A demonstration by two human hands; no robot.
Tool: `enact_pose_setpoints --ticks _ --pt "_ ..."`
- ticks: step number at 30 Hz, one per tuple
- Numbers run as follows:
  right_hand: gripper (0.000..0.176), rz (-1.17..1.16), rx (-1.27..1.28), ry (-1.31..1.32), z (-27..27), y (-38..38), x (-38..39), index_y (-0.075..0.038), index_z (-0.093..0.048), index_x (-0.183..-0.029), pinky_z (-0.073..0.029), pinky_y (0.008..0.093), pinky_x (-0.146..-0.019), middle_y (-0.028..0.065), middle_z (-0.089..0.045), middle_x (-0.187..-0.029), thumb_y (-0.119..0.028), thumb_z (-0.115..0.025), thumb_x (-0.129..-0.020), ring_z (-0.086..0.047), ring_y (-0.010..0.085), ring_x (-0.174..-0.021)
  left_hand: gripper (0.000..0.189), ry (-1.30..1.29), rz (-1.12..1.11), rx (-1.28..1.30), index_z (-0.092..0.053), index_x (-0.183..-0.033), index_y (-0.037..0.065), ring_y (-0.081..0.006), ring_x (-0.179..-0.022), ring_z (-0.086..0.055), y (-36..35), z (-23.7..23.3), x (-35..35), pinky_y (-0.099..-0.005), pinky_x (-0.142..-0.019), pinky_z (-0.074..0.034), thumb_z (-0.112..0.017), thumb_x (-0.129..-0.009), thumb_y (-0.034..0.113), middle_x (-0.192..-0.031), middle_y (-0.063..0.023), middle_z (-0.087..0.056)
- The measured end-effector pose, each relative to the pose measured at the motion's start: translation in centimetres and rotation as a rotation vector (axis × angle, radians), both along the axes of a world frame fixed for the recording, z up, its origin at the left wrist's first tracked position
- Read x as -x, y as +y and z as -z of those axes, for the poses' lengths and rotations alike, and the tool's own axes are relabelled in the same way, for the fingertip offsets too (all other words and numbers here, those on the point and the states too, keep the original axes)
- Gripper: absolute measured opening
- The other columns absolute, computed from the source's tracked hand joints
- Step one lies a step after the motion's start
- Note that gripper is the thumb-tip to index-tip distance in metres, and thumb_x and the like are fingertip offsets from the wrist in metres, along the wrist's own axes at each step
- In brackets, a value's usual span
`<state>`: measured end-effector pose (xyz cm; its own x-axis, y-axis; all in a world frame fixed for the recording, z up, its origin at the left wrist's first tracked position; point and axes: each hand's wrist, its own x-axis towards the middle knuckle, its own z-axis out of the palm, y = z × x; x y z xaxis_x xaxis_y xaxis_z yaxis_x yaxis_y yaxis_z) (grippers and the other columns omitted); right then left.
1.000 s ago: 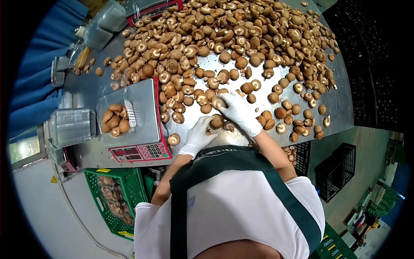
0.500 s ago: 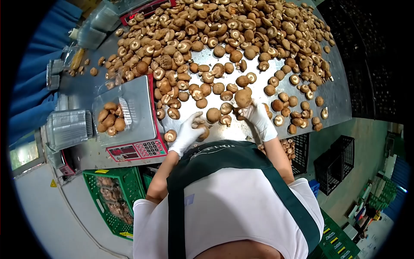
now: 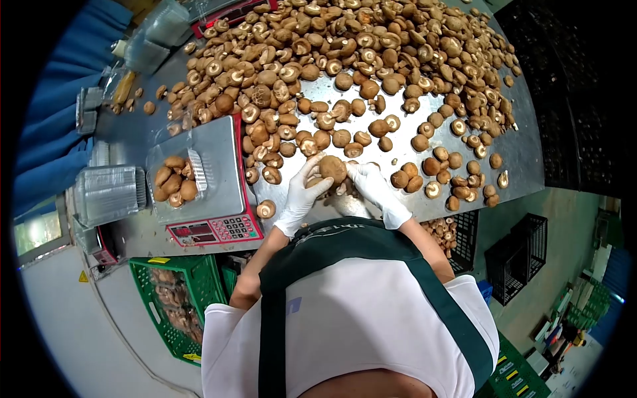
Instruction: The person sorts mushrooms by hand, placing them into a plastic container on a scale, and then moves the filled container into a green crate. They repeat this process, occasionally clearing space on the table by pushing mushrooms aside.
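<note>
Both hands wear white gloves and meet above the steel table's near side. A large brown-capped shiitake mushroom [image 3: 333, 170] sits between them, cap up. My left hand [image 3: 300, 199] closes round its left side, thumb pressed near the cap. My right hand [image 3: 375, 189] has its fingertips closed at the mushroom's right edge. Part of another mushroom shows beneath the left fingers, mostly hidden. To the left, a clear plastic tray [image 3: 197, 167] with several mushrooms rests on a red-edged digital scale [image 3: 222, 142]. A single mushroom [image 3: 266, 209] lies beside the scale.
A big heap of mushrooms [image 3: 371, 40] covers the far side of the steel table [image 3: 312, 93]. Stacked clear trays [image 3: 109, 194] stand left of the scale. Below are a green crate [image 3: 149, 282] with packed mushrooms and black crates [image 3: 514, 259] at the right.
My right hand has come left and inward, carrying the large mushroom to my left hand. My left hand has moved slightly right, and the two hands now meet.
</note>
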<state>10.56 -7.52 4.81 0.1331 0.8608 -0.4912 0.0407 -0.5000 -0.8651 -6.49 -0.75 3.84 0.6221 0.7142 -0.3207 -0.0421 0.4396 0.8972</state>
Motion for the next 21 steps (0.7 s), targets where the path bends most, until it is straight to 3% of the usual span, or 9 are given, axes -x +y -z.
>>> enact_pose_setpoints --ticks 2,4,7,10,12,13,16,18,21 --pt "0.031 0.0 -0.041 -0.333 -0.1 0.3 0.8 -0.003 -0.063 -0.086 -0.047 0.0289 -0.056 0.0091 -0.065 -0.068 -0.031 -0.053 -0.089 -0.059 0.0187 -0.057 0.055 0.036 -0.071 -0.061 -0.045 -0.126 -0.002 -0.0147 -0.098 -0.057 0.2 0.6 0.8 -0.0244 -0.085 -0.045 -0.068 -0.076 0.004 -0.106 -0.0101 -0.058" --pt "0.028 0.0 -0.091 -0.667 0.1 0.7 1.1 -0.004 -0.063 -0.091 -0.048 0.0317 -0.059 0.0098 -0.065 -0.072 -0.032 -0.058 -0.085 -0.06 0.0219 -0.061 0.04 0.291 -0.158 -0.53 -0.054 -0.114 -0.003 -0.0115 -0.09 -0.058 0.6 0.7 1.5 -0.0236 -0.083 -0.045 -0.067 -0.076 0.004 -0.094 -0.0064 -0.062" --pt "0.045 -0.487 -0.468 -0.986 1.9 0.3 1.5 -0.008 -0.059 -0.104 -0.047 0.0384 -0.076 0.0064 -0.061 -0.098 -0.027 -0.07 -0.065 -0.055 0.0261 -0.093 0.031 0.38 -0.251 -0.507 -0.059 -0.105 -0.001 -0.0104 -0.083 -0.059 0.7 1.2 2.4 -0.0239 -0.08 -0.046 -0.066 -0.075 0.003 -0.087 -0.0043 -0.063" --pt "0.045 -0.567 -0.586 -1.306 5.0 0.6 2.7 -0.009 -0.056 -0.102 -0.043 0.036 -0.075 0.0068 -0.058 -0.092 -0.026 -0.071 -0.063 -0.053 0.0256 -0.086 0.034 0.414 -0.273 -0.46 -0.059 -0.108 0.001 -0.0116 -0.083 -0.059 1.2 3.2 3.4 -0.0245 -0.08 -0.046 -0.065 -0.074 0.001 -0.089 -0.0048 -0.063" --pt "0.049 -0.505 -0.496 -1.076 4.5 0.8 1.8 -0.009 -0.056 -0.107 -0.046 0.0387 -0.078 0.007 -0.059 -0.102 -0.025 -0.071 -0.063 -0.054 0.0268 -0.091 0.037 0.341 -0.304 -0.296 -0.058 -0.11 0.001 -0.0129 -0.086 -0.058 1.6 4.5 4.3 -0.0244 -0.081 -0.045 -0.064 -0.074 0.0 -0.09 -0.0058 -0.063" --pt "0.042 -0.37 -0.487 -0.911 3.1 1.4 1.7 -0.006 -0.058 -0.105 -0.047 0.0386 -0.069 0.0097 -0.06 -0.088 -0.025 -0.068 -0.069 -0.057 0.0295 -0.079 0.04 0.269 -0.306 -0.195 -0.056 -0.113 0.001 -0.0135 -0.091 -0.057 1.8 4.2 4.5 -0.0246 -0.082 -0.045 -0.064 -0.074 0.0 -0.096 -0.0076 -0.061" --pt "0.054 -0.142 -0.261 -0.286 0.4 1.5 0.8 -0.011 -0.052 -0.123 -0.05 0.0318 -0.077 0.0169 -0.065 -0.094 -0.024 -0.071 -0.075 -0.062 0.0246 -0.093 0.043 0.277 -0.244 -0.247 -0.054 -0.116 0.001 -0.0138 -0.094 -0.056 1.1 1.1 4.1 -0.0247 -0.083 -0.045 -0.063 -0.075 -0.001 -0.101 -0.0081 -0.06" --pt "0.056 -0.118 -0.246 -0.173 -1.0 1.4 0.8 -0.009 -0.048 -0.127 -0.05 0.0265 -0.076 0.0175 -0.064 -0.099 -0.019 -0.07 -0.077 -0.063 0.0193 -0.093 0.049 0.243 -0.172 -0.327 -0.049 -0.122 0.001 -0.0148 -0.099 -0.055 0.8 1.1 4.2 -0.0257 -0.086 -0.044 -0.063 -0.075 0.001 -0.106 -0.0088 -0.058" --pt "0.048 0.001 -0.176 0.38 -1.4 1.0 0.6 0.001 -0.044 -0.127 -0.051 0.0248 -0.065 0.0126 -0.063 -0.096 -0.028 -0.055 -0.091 -0.064 0.0152 -0.077 0.06 0.109 -0.062 -0.342 -0.04 -0.129 0.0 -0.0153 -0.104 -0.052 0.1 -0.7 3.4 -0.0269 -0.091 -0.04 -0.064 -0.074 0.008 -0.116 -0.0108 -0.053"
